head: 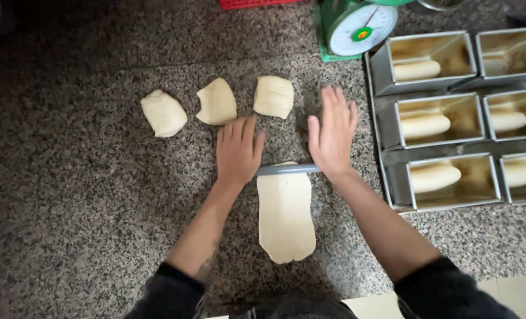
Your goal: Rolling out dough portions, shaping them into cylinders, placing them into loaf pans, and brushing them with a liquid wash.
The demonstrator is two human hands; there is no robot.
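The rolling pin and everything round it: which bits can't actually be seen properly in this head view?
- Rolling pin: both ends are hidden under the left hand and right hand.
- Scale: its top is cut off by the upper edge, and the dial marks are too small to read.
- Loaf tins: the far right ones are cut off by the right edge.
- Flattened dough: its far end is hidden behind the pin.

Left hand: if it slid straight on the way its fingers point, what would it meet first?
Most likely the middle dough piece; the left hand has its fingertips just short of its near edge, pointing up the granite counter.
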